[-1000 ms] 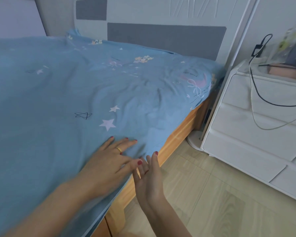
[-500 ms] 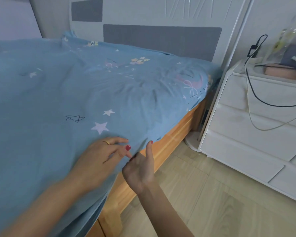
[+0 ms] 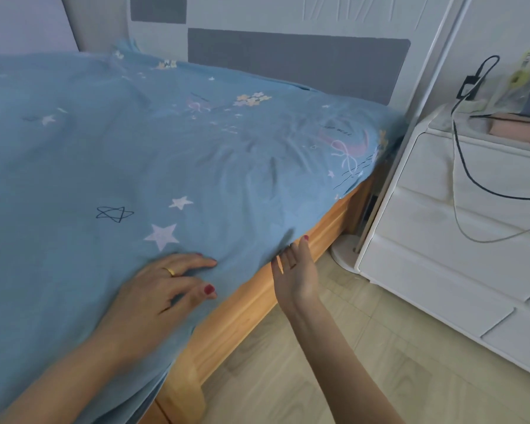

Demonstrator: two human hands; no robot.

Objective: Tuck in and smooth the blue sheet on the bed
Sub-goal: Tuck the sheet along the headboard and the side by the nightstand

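Left hand (image 3: pixel 162 289) flat, fingers spread, pressing blue sheet (image 3: pixel 196 154) near bed edge; right hand (image 3: pixel 296 270) open, holds nothing, fingertips touching sheet hem by wooden frame (image 3: pixel 257 304).

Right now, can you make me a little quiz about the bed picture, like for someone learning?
1. True or false: the left hand lies flat on the blue sheet.
2. Where is the right hand? A) on the white drawers B) at the sheet's hanging edge C) on the floor
3. Fill in: the bed frame below the sheet looks like ____.

Key: 1 true; 2 B; 3 wood.
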